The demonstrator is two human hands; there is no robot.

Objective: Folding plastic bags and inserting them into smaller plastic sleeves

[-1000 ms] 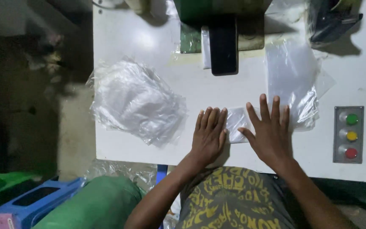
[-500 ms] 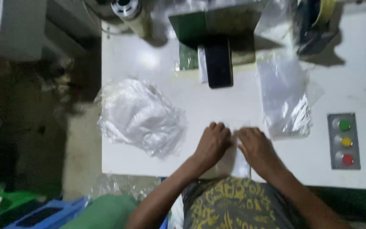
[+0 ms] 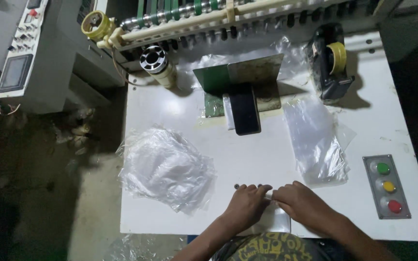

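Note:
My left hand [image 3: 246, 204] and my right hand [image 3: 303, 204] rest side by side at the near edge of the white table [image 3: 267, 154], fingers curled over the top edge of a small clear plastic bag [image 3: 274, 220] that lies flat beneath them. The fingertips of both hands meet over the bag's far edge. A crumpled heap of clear plastic bags [image 3: 165, 166] lies to the left of my left hand. A flatter stack of clear bags [image 3: 318, 140] lies beyond my right hand.
A dark phone [image 3: 245, 115] leans against a green metal bracket [image 3: 240, 79] mid-table. A tape dispenser [image 3: 334, 60] stands at the back right. A three-button panel [image 3: 387, 186] sits at the right. Rollers [image 3: 209, 12] run along the back; a control cabinet [image 3: 18, 48] stands left.
The hands went from flat with spread fingers on the bag to curled, fingertips together at its edge. The camera tilted up, bringing the rollers and cabinet into view.

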